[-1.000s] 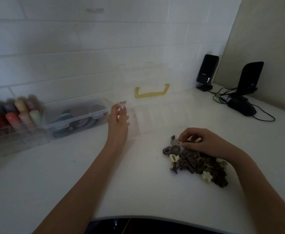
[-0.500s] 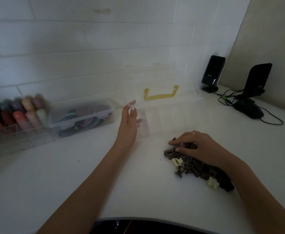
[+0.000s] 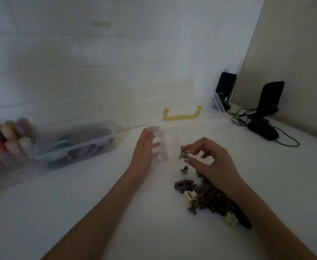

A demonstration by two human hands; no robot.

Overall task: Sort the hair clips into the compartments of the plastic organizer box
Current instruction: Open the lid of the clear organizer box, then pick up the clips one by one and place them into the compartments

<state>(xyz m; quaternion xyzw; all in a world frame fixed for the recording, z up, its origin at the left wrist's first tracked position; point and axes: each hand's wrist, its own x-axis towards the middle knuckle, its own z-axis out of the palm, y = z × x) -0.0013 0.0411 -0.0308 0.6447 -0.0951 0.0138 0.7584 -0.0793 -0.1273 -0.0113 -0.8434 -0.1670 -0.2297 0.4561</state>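
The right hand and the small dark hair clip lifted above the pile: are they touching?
Touching. The head view shows the right hand pinching the small dark clip between thumb and fingertips.

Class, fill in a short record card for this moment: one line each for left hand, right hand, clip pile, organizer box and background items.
left hand: left hand flat against the clear organizer box
right hand: right hand pinches one small dark hair clip
clip pile: hair clips, mostly dark, a few cream
organizer box: lid open, yellow handle
background items: two black speakers, mouse
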